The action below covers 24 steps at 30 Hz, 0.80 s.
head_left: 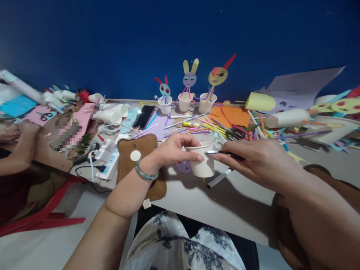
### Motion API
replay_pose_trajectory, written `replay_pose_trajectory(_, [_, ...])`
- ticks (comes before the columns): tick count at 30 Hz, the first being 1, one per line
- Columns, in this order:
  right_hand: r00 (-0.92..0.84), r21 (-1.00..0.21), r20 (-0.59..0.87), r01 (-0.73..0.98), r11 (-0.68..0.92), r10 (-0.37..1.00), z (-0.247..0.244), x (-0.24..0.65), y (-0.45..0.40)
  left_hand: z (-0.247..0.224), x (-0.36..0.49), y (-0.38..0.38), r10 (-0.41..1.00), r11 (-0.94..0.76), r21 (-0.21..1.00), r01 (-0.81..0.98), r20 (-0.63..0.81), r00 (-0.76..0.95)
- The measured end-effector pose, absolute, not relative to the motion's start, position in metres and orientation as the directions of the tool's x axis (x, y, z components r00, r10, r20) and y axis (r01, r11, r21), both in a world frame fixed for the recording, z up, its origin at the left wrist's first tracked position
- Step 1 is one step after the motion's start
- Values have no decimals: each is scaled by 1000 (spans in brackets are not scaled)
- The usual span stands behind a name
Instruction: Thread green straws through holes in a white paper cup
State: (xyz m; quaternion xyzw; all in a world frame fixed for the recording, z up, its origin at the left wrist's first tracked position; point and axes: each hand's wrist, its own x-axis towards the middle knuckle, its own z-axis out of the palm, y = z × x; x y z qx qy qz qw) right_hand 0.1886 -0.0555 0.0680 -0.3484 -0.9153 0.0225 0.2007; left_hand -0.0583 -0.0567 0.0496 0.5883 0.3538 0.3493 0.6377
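Observation:
A white paper cup (pixel 203 165) is held over the front of the table by my left hand (pixel 178 150), thumb outside and fingers at the rim. My right hand (pixel 250 157) is closed on a dark-handled tool (pixel 233 154), whose thin metal end touches or nearly touches the cup's right side. The tool's exact kind is hard to make out. Below the cup lie a white marker (pixel 220 177) and a purple paper face (pixel 183 167), partly covered. Behind my hands are black-handled scissors (pixel 235 134) and a clear tape roll (pixel 219 143).
Three paper-faced figures stand in cups (pixel 185 102) by the blue wall. A brown pouch (pixel 137 152), power strip (pixel 110 165) and phone (pixel 143 116) are left. Pipe cleaners and orange paper (pixel 230 115) lie behind. Another person's arm (pixel 21 150) rests far left.

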Motion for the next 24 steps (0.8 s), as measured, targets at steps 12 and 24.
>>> replay_pose_trajectory(12, [-671, -241, 336, 618, 749, 661, 68, 187, -55, 46, -55, -57, 875, 111, 992, -56, -71, 478])
replay_pose_trajectory(24, [-604, -337, 377, 616, 712, 702, 66, 180, -58, 38, -53, -54, 876, 167, 973, -157, -73, 477])
